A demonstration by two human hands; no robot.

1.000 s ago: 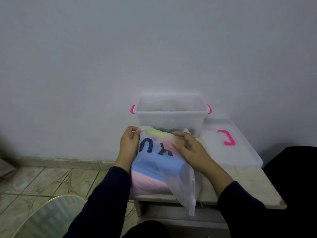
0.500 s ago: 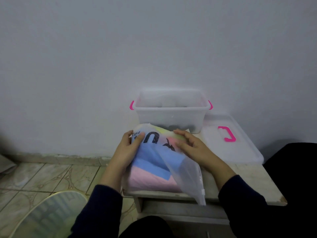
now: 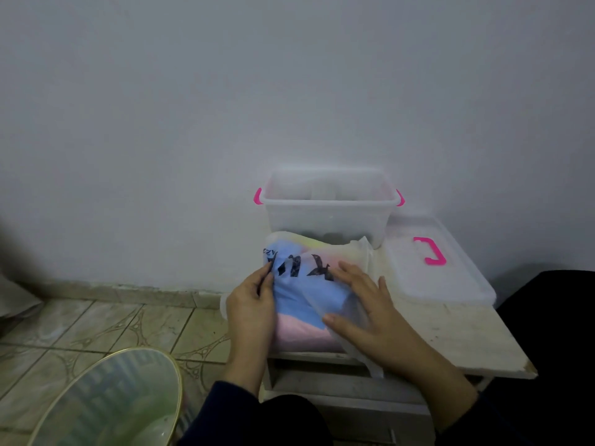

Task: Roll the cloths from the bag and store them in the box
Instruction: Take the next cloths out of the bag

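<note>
While the translucent plastic bag (image 3: 317, 278) of folded blue, pink and yellow cloths (image 3: 299, 304) lies on the desk (image 3: 457, 336), the left hand (image 3: 252, 309) pinches its left edge — the right hand (image 3: 363, 304) rests flat on it, fingers spread. At 12 o'clock of the bag, touching it, stands the clear box (image 3: 328, 209); its lid (image 3: 438, 268) lies at 3 o'clock.

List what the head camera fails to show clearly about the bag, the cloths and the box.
- Cloths: their number is hidden; the frosted bag and both hands cover the stack.
- Bag's black print: creased and partly under the left hand and right hand, unreadable.
- Box: contents blurred behind its cloudy wall.
- Bag's opening: which end is open cannot be told.
</note>
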